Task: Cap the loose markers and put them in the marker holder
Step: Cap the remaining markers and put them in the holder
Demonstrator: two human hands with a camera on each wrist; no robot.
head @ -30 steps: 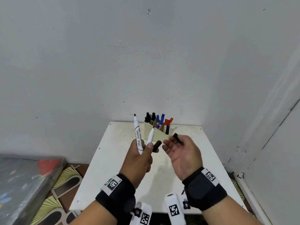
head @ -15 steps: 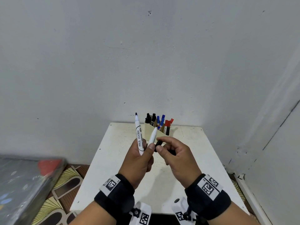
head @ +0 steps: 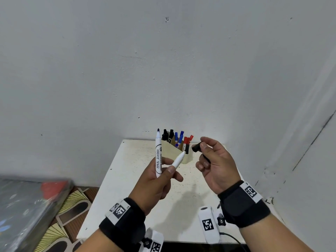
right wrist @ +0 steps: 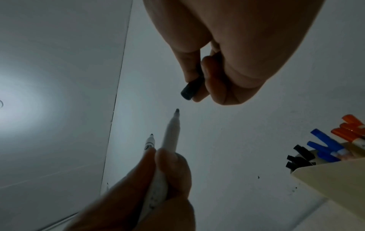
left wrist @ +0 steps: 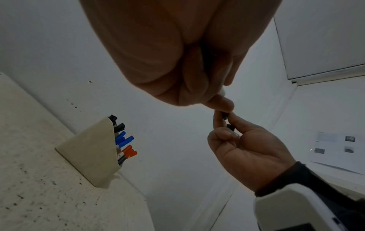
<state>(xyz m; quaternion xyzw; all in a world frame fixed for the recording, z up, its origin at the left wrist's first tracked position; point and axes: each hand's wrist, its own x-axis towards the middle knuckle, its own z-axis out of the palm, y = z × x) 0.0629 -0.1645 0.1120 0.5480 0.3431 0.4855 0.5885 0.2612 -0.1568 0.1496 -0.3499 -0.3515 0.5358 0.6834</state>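
My left hand [head: 154, 184] grips two uncapped white markers. One marker [head: 158, 155] stands upright; the second marker [head: 179, 160] tilts right, toward the holder. To their right, my right hand [head: 216, 166] pinches a black cap [head: 196, 147] between thumb and forefinger, a short gap from the tilted marker's tip [right wrist: 177, 110]. A second black cap [head: 206, 159] shows among its curled lower fingers. The cream marker holder [head: 172, 151] stands at the table's back with capped black, blue and red markers [head: 179, 140] in it.
The small white table [head: 127, 188] stands in a corner, with walls close behind and on the right. A grey box with a red patch [head: 27, 206] lies low on the left over a patterned floor [head: 60, 231]. White wrist cameras [head: 208, 224] hang under my wrists.
My right hand met the left hand, pinched the black cap there, and has drawn back to the right with it. The tilted marker now leans further right.
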